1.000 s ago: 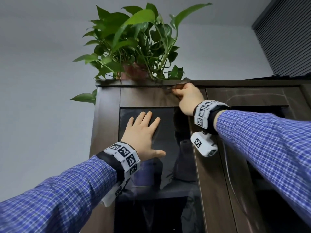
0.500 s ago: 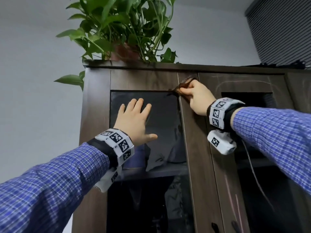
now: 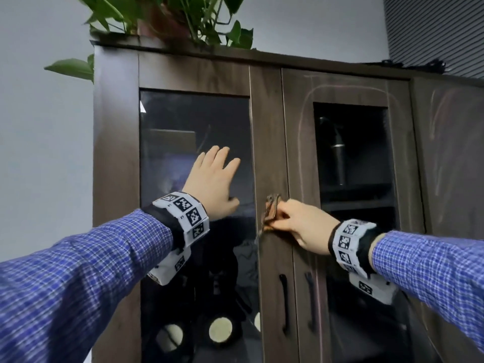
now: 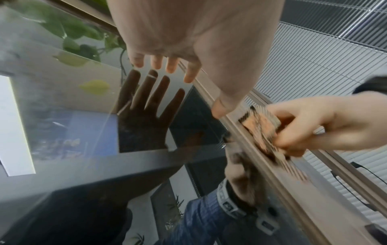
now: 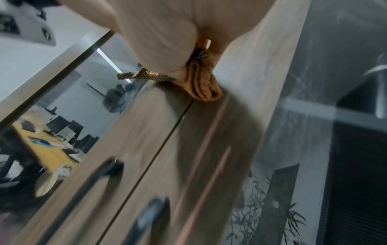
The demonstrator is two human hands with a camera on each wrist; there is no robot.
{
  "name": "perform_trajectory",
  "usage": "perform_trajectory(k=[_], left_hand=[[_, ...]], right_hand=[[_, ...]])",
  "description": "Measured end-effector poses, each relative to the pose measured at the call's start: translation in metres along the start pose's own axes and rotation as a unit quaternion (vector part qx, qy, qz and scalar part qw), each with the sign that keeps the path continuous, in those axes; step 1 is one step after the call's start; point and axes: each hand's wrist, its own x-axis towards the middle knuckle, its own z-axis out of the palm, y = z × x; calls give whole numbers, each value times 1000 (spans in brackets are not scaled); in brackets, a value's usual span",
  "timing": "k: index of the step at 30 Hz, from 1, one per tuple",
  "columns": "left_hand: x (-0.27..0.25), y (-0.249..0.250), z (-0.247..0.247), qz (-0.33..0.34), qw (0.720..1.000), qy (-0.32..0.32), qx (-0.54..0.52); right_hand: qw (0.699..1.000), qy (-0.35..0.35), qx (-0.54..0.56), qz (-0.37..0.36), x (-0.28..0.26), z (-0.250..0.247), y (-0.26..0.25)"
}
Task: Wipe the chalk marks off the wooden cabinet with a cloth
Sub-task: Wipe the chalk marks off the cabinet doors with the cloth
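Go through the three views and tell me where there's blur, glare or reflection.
Head view: mostly sharp, wide-angle bending of the cabinet edges, faint reflections in the glass under the left hand. Left wrist view: the glass mirrors that hand darkly; the right hand and cloth smear with motion. Right wrist view: heavy streaking below the cloth, and the chalk lines blur.
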Motion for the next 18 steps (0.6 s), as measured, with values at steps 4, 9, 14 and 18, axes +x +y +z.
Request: perform_trajectory(k=[4,9,14,18], left_hand=[[18,28,-7,29,999,21,-1],[51,65,-4,12,1000,22,16],[70,82,11,-29,996,48,70],[71,77,23,-33,992,77,94]], right_hand=[[996,-4,-37,-80,-52,43,9],[981,5,-84,-172,-91,75,18],[968,115,-88,-204,-40,40,57],[970,212,-39,-110,29,-26,108]])
